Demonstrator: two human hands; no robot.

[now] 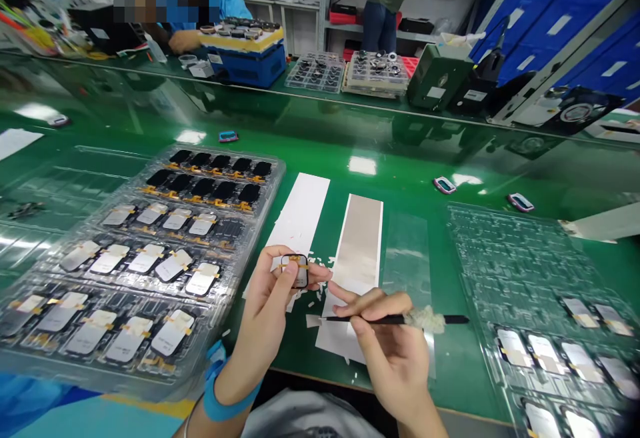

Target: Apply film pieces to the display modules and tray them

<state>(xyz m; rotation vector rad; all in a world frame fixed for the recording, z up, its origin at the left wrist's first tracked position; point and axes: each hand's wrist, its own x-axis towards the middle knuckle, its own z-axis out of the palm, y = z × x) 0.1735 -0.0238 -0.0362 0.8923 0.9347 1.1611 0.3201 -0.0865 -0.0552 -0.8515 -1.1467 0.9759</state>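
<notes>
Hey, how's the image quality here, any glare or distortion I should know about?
In the head view, reflected lights leave bright glare patches on the glossy bench, the wide lens bows the bench's far edge, and the right tray grows blurry toward the bottom right corner.

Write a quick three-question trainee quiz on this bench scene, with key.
1. Which hand holds the small dark module with orange tape: left or right?
2. True or false: the right hand holds a black pointed tool with white fluff around its shaft.
3. What colour is the bench surface?

Key: 1. Left. 2. True. 3. Green.
</notes>
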